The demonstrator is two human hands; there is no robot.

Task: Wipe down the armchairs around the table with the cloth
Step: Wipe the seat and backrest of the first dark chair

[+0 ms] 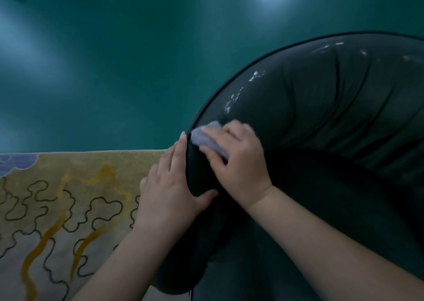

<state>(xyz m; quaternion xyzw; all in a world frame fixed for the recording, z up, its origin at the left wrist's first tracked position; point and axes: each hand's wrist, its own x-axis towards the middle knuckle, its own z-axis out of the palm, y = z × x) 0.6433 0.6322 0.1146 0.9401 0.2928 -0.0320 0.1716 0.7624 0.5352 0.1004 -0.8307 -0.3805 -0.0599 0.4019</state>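
A dark, curved armchair (321, 121) with pleated upholstery fills the right half of the view; worn white flecks run along its upper left rim. My right hand (241, 163) presses a small grey cloth (204, 137) against the inner side of the armrest, near its edge. My left hand (169, 186) grips the outer side of the same armrest, fingers flat outside and thumb hooked over the edge. The seat below is in deep shadow.
A beige rug (68, 209) with black squiggly outlines and yellow streaks lies at the lower left. Beyond it spreads a glossy teal floor (114, 71) with light reflections. A thin chair leg (191, 295) shows at the bottom.
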